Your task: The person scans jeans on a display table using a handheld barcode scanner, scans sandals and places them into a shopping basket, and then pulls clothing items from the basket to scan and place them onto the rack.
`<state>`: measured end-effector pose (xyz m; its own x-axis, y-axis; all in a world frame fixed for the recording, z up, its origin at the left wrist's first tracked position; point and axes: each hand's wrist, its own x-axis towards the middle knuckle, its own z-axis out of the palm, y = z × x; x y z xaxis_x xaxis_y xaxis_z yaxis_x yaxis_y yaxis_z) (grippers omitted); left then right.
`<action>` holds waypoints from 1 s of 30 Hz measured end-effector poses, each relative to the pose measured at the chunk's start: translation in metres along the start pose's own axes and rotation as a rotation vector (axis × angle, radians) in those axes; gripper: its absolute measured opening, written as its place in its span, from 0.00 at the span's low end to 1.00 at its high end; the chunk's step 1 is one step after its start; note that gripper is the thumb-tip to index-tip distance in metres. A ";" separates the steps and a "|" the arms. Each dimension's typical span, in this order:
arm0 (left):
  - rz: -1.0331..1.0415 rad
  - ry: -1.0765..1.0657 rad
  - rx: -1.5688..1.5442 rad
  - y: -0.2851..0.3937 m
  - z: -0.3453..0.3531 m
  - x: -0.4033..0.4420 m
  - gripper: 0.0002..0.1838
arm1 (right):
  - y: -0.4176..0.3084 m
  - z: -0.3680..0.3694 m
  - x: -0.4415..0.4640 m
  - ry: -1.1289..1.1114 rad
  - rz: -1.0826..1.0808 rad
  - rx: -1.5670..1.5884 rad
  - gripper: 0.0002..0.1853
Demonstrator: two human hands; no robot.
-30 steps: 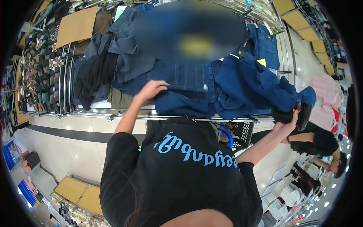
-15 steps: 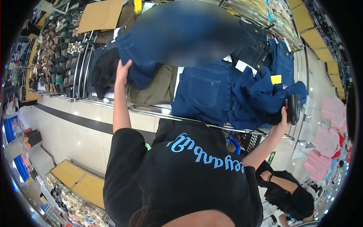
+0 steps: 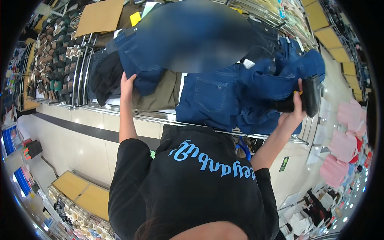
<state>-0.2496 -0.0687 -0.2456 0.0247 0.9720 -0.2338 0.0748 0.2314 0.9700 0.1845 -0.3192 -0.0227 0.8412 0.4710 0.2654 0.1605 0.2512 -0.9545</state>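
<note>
At the near edge of a pile, my left hand (image 3: 127, 85) pinches the lower corner of a pair of folded dark blue jeans (image 3: 138, 54). Part of those jeans disappears behind a blurred patch. My right hand (image 3: 294, 112) is closed round a black handheld scanner (image 3: 311, 96) with a bit of yellow near the forefinger. Just beyond it, another pair of blue jeans (image 3: 260, 86) lies bunched with a leg raised. Jeans with a back pocket (image 3: 211, 94) lie flat between my hands. Olive trousers (image 3: 162, 90) and black clothing (image 3: 106, 78) are beside my left hand.
A metal rail (image 3: 156, 118) runs along the rack's front edge, close to my body. Brown cardboard (image 3: 100, 17) and a yellow tag (image 3: 135, 19) are at the far left. Rows of footwear (image 3: 56, 60) stand to the left, and pink clothes (image 3: 340, 140) hang at right.
My right hand has lifted and turned the scanner slightly, and the jeans beside it have shifted upward. The yellow tag there is out of sight. A person at lower right has left view.
</note>
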 end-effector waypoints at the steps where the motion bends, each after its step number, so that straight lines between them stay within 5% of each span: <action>1: -0.002 0.010 0.001 0.005 0.002 -0.002 0.23 | -0.005 0.000 0.006 -0.014 -0.055 0.042 0.25; 7: -0.017 0.056 0.087 0.007 0.007 0.005 0.21 | -0.042 0.020 0.030 0.002 -0.247 0.284 0.26; 11: -0.149 0.020 -0.128 0.026 0.008 0.009 0.20 | -0.028 0.012 0.030 -0.133 -0.228 0.445 0.27; 16: -0.145 0.054 -0.268 0.033 -0.004 0.049 0.21 | -0.004 0.025 -0.009 -0.204 -0.093 -0.149 0.20; 20: -0.186 0.012 -0.261 0.034 -0.006 0.069 0.20 | 0.021 0.031 -0.037 -0.617 0.275 -0.756 0.15; 22: -0.126 -0.009 -0.181 0.035 0.009 0.069 0.20 | 0.053 0.032 -0.059 -0.880 0.151 -1.222 0.16; 30: -0.184 -0.200 -0.133 0.039 0.044 -0.006 0.34 | 0.088 0.070 -0.102 -0.807 -0.057 -1.193 0.19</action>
<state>-0.2032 -0.0671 -0.2089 0.2200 0.8889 -0.4017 -0.0347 0.4187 0.9075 0.0768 -0.2862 -0.1245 0.3677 0.9268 -0.0761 0.8507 -0.3683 -0.3750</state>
